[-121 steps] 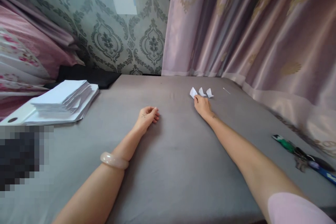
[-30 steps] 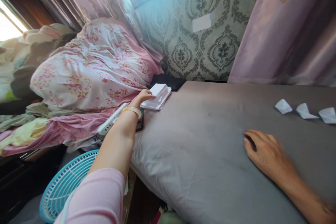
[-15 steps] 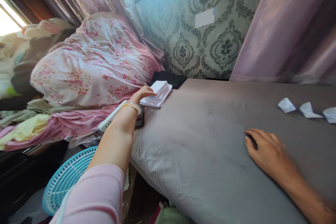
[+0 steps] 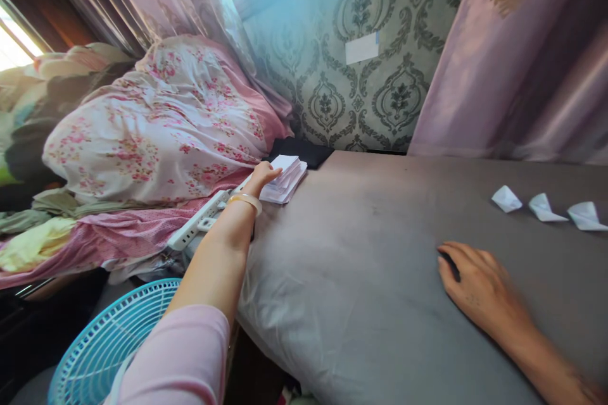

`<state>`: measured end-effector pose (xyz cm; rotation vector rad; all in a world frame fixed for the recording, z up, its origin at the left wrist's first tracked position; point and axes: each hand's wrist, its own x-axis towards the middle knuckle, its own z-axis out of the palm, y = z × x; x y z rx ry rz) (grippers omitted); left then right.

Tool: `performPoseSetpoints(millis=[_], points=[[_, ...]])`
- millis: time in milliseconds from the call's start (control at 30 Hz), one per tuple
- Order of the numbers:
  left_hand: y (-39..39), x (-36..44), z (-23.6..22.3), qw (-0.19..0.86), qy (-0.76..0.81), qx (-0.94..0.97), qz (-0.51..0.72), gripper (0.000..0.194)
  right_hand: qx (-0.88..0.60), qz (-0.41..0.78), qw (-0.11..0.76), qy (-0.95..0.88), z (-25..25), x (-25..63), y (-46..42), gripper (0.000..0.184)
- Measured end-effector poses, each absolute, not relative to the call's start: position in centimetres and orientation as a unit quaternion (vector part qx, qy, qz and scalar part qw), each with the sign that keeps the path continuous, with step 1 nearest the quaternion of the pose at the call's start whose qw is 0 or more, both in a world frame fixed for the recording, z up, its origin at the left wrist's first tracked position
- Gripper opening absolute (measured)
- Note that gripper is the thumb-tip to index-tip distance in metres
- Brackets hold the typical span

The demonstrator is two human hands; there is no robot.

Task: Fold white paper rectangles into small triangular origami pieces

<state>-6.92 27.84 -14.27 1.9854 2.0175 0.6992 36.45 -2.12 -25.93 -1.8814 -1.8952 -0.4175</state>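
Observation:
Over on the left, a stack of white paper [image 4: 285, 178] lies at the corner of the grey-covered surface [image 4: 332, 304]. My left hand [image 4: 263, 176] is closed at the near left edge of the stack, its thumb over the paper and the other fingers mostly hidden. My right hand [image 4: 475, 281] rests palm down on the grey cover, thumb and fingers apart, with a dark gap between them and nothing visible in it. Behind it stand three small folded white paper pieces in a row: a left one [image 4: 506, 199], a middle one [image 4: 546, 207] and a right one [image 4: 588, 216].
A white power strip [image 4: 197, 223] lies beneath and beside my left forearm. Below it is a blue fan grille [image 4: 116, 342]. Floral bedding [image 4: 166, 133] is heaped at the left, and a black flat item [image 4: 304, 152] lies behind the stack. A pink curtain [image 4: 503, 63] hangs at the right.
Since the first frame, the view has swung left. My left hand has gone to the paper stack, and my right hand has left the folded paper pieces. Lately both hands have barely moved.

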Motion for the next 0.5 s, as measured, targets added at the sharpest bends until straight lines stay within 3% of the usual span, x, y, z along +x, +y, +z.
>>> performPoseSetpoints(millis=[167, 500], points=[[28.9, -5.5, -13.6, 0.051, 0.723, 0.647, 0.237, 0.034, -0.676, -0.152, 0.223, -0.685, -26.1, 36.4, -2.2, 0.036], [32.4, -2.0, -13.7, 0.091, 0.710, 0.654, 0.246, 0.045, -0.673, -0.157, 0.221, -0.688, -25.9, 36.3, -2.4, 0.036]])
